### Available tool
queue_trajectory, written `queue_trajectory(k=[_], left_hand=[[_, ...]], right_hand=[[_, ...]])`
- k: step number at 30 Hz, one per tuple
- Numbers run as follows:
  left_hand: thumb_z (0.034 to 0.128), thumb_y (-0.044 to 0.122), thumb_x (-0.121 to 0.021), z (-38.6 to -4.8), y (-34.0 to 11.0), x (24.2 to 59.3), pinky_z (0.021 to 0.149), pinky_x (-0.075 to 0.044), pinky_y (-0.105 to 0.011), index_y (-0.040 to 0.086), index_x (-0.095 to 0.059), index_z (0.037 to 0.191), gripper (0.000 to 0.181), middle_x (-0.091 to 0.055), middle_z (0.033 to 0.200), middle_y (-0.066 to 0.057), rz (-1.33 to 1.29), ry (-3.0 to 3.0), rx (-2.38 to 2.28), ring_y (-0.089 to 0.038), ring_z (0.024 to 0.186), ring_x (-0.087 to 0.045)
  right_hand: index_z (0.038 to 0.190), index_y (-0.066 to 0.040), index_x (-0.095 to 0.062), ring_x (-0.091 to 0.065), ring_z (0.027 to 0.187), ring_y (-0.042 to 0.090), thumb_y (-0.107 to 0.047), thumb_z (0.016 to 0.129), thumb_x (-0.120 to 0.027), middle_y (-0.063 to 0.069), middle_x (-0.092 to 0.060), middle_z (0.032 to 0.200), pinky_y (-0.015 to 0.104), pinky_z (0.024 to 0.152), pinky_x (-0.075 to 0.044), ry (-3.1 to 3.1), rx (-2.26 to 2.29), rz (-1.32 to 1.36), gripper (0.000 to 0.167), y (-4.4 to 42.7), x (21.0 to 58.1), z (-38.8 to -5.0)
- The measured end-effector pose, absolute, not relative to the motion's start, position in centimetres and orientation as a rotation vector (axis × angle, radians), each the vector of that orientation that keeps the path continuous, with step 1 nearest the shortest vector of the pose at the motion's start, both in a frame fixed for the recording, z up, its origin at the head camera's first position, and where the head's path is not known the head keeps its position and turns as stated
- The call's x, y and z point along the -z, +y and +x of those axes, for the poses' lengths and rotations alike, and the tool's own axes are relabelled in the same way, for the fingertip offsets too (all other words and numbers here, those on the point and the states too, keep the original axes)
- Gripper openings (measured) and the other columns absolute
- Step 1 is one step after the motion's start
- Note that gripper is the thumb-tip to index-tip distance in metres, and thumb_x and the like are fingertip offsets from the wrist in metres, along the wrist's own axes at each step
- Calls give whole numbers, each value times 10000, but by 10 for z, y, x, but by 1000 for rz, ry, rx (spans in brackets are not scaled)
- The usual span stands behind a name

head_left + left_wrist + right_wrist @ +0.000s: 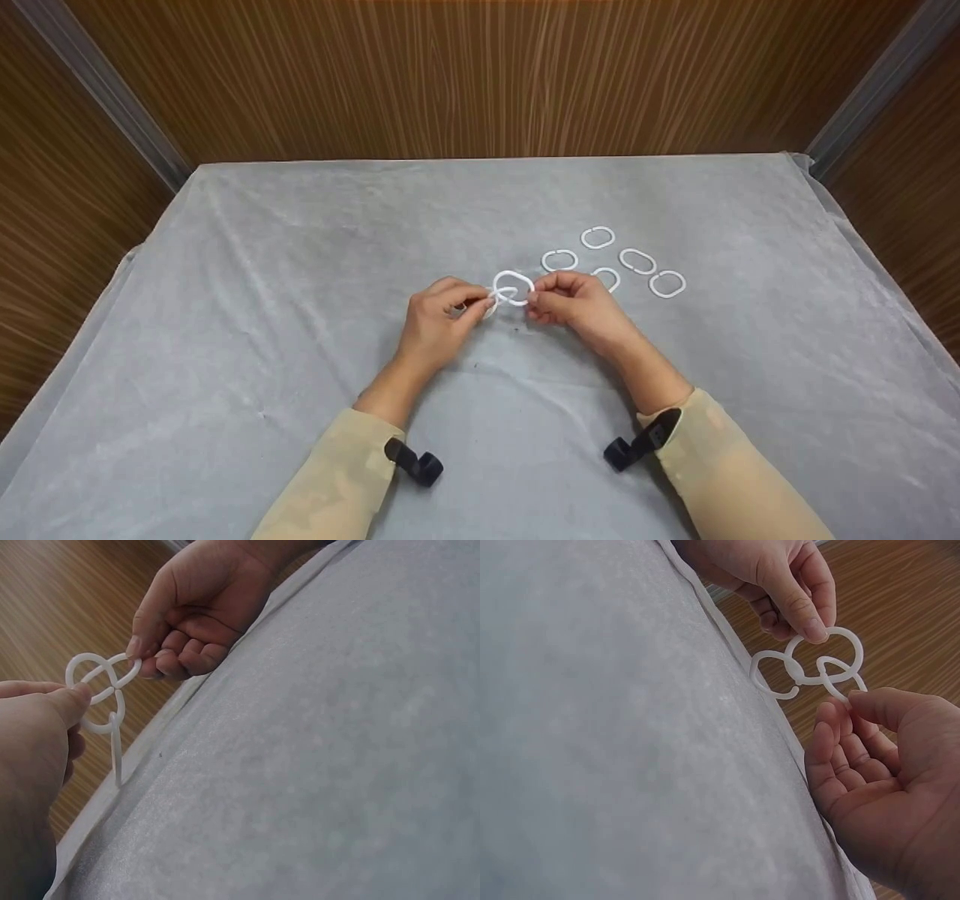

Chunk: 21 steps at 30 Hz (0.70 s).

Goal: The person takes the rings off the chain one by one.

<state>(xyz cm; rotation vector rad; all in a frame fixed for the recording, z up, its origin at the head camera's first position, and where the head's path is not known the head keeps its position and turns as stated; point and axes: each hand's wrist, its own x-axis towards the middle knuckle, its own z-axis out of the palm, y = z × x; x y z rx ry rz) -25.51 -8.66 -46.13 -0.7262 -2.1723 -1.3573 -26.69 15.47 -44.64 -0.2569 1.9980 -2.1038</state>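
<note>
Above the grey cloth, both hands hold white oval rings that look like split chain links. My left hand (pixel 441 321) pinches one ring (pixel 861 652) between thumb and fingers. My right hand (pixel 589 306) pinches another ring (pixel 514 273) at its right end; in the head view this ring crosses the left hand's ring, and the wrist views show the two passing through each other. A third ring (pixel 117 754) dangles from the left hand's ring, with a gap in its outline visible in the right wrist view. Fingertips cover parts of both pinched rings.
Several loose white rings (pixel 637 251) lie on the cloth beyond and to the right of my right hand, one partly hidden behind it. Grey cloth (pixel 300 247) covers the table. Wood-grain panels (pixel 480 75) stand at the back and sides.
</note>
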Motion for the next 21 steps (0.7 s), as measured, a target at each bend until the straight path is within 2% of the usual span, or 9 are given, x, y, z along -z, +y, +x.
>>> queue_trajectory(k=[21], left_hand=[[937,122,-834,-255,-86,462,739,-600,-302,67,-834,979,69,-757,925,-4,-719,-2167,1364,-111,825,-702]], right_hand=[[987,38,-689,-735,783,150,13,975,-673,74,-736,878,286,749,-619,1976,2122,-250,32,155,447,-267]])
